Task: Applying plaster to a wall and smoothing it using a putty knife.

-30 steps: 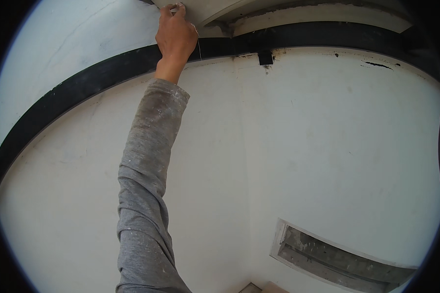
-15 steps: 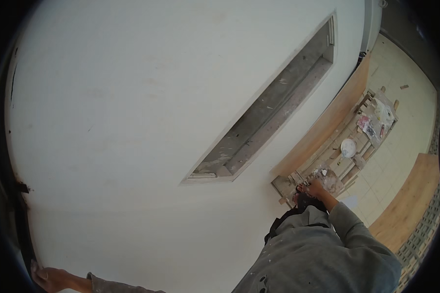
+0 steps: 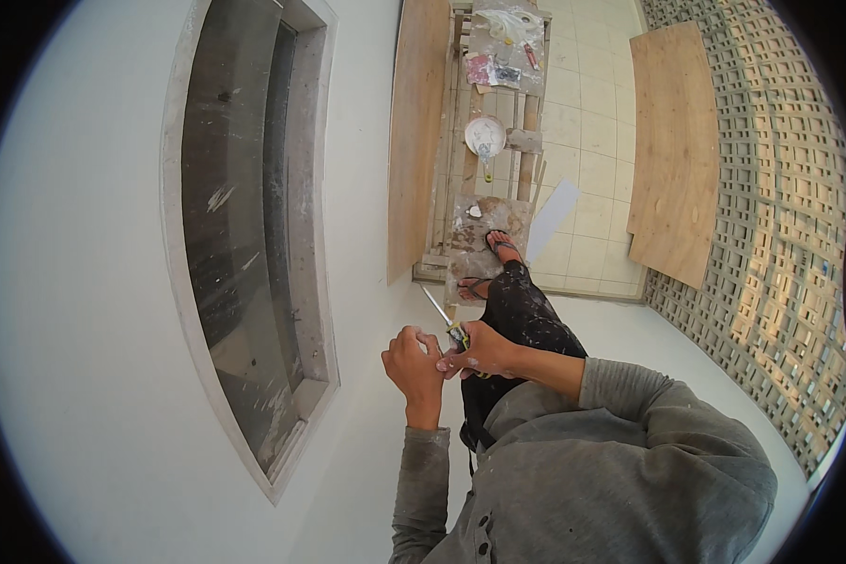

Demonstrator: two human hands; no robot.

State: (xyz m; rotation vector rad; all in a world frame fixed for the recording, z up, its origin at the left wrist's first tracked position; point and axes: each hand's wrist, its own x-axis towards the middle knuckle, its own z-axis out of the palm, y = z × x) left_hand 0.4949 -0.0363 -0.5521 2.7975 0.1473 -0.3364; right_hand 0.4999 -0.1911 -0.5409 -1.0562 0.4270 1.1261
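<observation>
My right hand point(image 3: 487, 351) is closed round the yellow-and-black handle of a screwdriver point(image 3: 436, 305), whose metal shaft points up and to the left. Right beside it, my left hand point(image 3: 412, 365) has its fingers curled in, and the two hands touch or nearly touch at the fingertips. Whatever the left fingers may hold is too small to make out. Both hands are in front of my body, close to the white wall point(image 3: 362, 282).
I stand in sandals on a raised plank platform point(image 3: 493, 209). Farther along it are a white pan point(image 3: 485, 137), a plastic bag point(image 3: 508, 26) and a red-handled tool point(image 3: 531, 56). A recessed window opening point(image 3: 321, 188) is at left. A plywood sheet point(image 3: 672, 150) stands by the lattice block wall point(image 3: 771, 188).
My view has swung to the right. My left hand has left the wall's far left edge and come to my right hand, which has risen from beside my legs. The screwdriver now shows clearly.
</observation>
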